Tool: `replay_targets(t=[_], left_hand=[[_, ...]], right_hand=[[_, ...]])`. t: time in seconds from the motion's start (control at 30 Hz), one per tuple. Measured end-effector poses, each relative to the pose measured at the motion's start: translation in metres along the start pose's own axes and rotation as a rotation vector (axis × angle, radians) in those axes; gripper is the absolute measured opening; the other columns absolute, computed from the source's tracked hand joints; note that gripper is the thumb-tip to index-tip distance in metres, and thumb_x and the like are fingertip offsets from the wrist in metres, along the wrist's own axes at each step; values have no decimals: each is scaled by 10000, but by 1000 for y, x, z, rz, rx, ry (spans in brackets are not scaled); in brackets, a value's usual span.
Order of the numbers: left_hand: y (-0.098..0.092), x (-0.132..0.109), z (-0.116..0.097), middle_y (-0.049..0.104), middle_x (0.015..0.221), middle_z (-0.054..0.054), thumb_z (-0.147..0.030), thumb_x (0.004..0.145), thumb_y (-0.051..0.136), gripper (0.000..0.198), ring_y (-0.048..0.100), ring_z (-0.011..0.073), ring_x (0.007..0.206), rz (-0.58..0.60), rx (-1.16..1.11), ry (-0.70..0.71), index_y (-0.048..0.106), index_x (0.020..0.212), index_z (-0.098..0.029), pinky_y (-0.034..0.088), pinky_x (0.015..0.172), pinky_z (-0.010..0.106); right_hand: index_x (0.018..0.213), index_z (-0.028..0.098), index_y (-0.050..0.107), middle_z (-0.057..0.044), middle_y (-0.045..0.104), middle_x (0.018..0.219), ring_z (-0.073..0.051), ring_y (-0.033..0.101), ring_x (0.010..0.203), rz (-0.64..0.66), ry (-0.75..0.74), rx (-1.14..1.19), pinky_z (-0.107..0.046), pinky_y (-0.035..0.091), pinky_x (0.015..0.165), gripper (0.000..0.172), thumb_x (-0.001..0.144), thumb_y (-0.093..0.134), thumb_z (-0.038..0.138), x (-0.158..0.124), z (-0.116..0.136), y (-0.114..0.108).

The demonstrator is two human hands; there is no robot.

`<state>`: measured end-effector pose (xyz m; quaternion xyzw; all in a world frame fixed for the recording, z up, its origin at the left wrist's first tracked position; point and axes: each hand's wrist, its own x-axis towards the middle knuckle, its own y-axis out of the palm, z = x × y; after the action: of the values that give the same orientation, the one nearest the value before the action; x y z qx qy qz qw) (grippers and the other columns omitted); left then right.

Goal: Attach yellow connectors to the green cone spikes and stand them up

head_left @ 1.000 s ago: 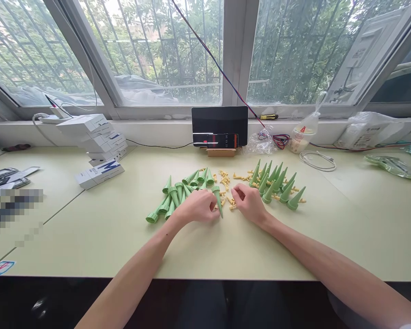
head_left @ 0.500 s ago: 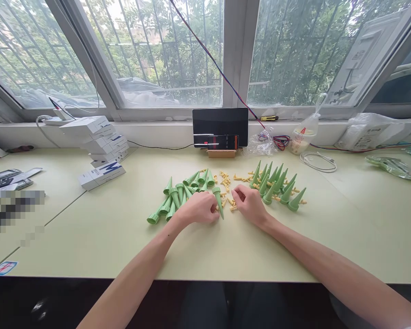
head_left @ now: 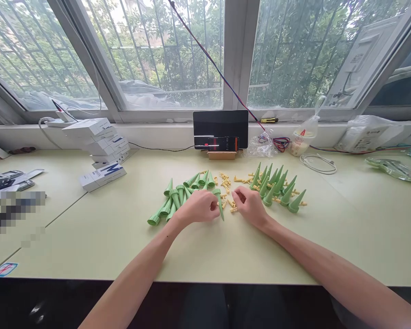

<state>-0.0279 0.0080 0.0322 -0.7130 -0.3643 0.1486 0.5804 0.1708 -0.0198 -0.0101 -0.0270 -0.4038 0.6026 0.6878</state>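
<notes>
Phone [head_left: 223, 144], boxes [head_left: 99, 139] behind; left fingers [head_left: 213, 215] by green cone [head_left: 219, 201], grip unclear; right fingers [head_left: 239, 191] together; yellow pieces [head_left: 225, 180] between.

On tbl [head_left: 205, 256]: cone pile [head_left: 175, 197] L, cone rows [head_left: 280, 183] R, loose pegs [head_left: 225, 179] btwn, tablet [head_left: 221, 125] bhd, boxes [head_left: 102, 141] far L.

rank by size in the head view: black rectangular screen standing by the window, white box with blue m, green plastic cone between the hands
1. Black rectangular screen
2. White box
3. Green plastic cone, clearly smallest
</notes>
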Motion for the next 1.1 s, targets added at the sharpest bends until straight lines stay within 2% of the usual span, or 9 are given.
replay_targets(t=[0.23, 0.43, 0.63, 0.97, 1.1], left_hand=[[5, 4, -2, 415, 476, -47, -215, 776, 524, 227, 334, 92, 454, -175, -20, -20, 491, 553, -186, 297, 542, 244], [15, 5, -3, 475, 543, -38, -286, 912, 470, 256, 395, 97, 498, -197, -61, 24, 606, 722, -181, 312, 558, 229], [19, 5, -2, 492, 584, -25, -283, 935, 451, 262, 404, 108, 529, -204, -79, 58, 610, 753, -181, 322, 559, 231], [22, 5, -1, 567, 702, 0, -271, 968, 421, 250, 432, 108, 594, -324, -134, 95, 602, 814, -191, 336, 591, 226], [22, 5, -2, 517, 692, -4, -293, 983, 401, 275, 403, 109, 588, -350, -125, 91, 600, 821, -197, 323, 580, 225]], right_hand=[[708, 200, 520, 35, 482, 557, -124, 418, 494, -11, 6, 12, -257, 340, 518, 252, 937, 479, 298, 0, 2, 0], [783, 199, 548, 25, 516, 598, -130, 453, 514, -22, 22, 47, -256, 367, 537, 234, 959, 453, 320, 0, 6, -2], [900, 199, 576, -6, 600, 687, -145, 523, 564, -7, 32, 97, -257, 407, 556, 217, 973, 433, 345, 0, 10, -4], [996, 187, 641, -52, 682, 873, -143, 522, 571, -11, 5, 83, -278, 435, 592, 257, 975, 454, 362, 1, 9, -3], [1017, 187, 657, -71, 696, 950, -158, 556, 642, 15, -27, 119, -281, 455, 612, 257, 971, 476, 363, 1, 8, -2]])
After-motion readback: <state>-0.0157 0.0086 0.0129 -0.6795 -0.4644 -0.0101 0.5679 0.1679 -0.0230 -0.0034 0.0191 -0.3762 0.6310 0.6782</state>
